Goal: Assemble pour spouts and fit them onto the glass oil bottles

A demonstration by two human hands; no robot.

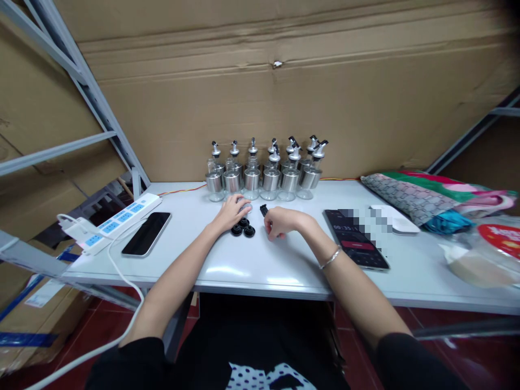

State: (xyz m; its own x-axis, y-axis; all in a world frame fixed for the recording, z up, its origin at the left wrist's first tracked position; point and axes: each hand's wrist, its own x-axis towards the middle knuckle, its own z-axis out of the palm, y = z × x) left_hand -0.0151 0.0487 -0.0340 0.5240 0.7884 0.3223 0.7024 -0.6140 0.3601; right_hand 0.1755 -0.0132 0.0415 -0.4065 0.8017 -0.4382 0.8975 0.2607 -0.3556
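My left hand reaches over the table with its fingers stretched out and slightly apart. Its fingertips touch or hover just over a small silvery, clear-looking piece, partly hidden by the fingers. Right beside this hand, several black round stoppers lie in a cluster. My right hand is closed, with a bracelet on the wrist. From its thumb side sticks the black tip of a pour spout; the rest is hidden in the fingers. Behind both hands stand glass bottles with steel sleeves, in rows; several carry pour spouts, while some front-left ones have open necks.
To the left lie a dark-screened phone and a white power strip with a cable. On the right are a phone showing a timer, a white flat object, a patterned bag and a tape roll. Cardboard stands behind.
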